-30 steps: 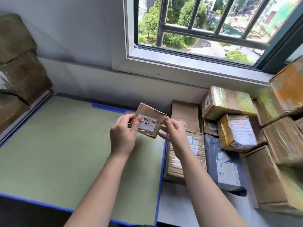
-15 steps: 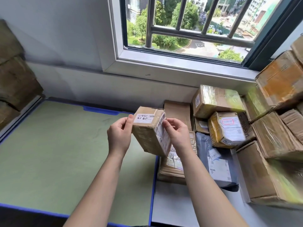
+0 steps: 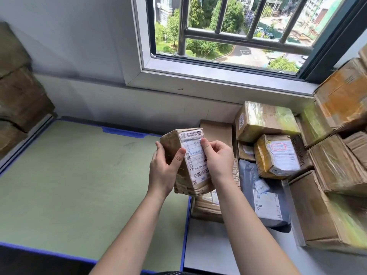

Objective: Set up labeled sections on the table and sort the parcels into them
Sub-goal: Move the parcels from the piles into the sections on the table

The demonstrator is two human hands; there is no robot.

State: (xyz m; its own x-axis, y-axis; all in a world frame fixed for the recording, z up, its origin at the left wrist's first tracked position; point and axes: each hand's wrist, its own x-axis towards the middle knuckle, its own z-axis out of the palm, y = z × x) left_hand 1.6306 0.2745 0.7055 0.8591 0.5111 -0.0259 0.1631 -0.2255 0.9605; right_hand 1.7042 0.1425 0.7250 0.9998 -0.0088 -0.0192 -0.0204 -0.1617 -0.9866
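Note:
A small brown cardboard parcel wrapped in clear tape is held up in the air above the right edge of the green table. Its white shipping label with barcodes faces me. My left hand grips the parcel's left side, thumb across the front. My right hand holds the right side, fingertips curled onto the label. A heap of parcels lies to the right.
The green table has a blue rim. In the heap are several taped brown boxes and a grey plastic mailer bag on a grey surface. More brown boxes are stacked at the far left. A barred window is ahead.
The parcel has been turned in both hands, so the large shipping label now faces me instead of the small end label. Both hands stayed on it.

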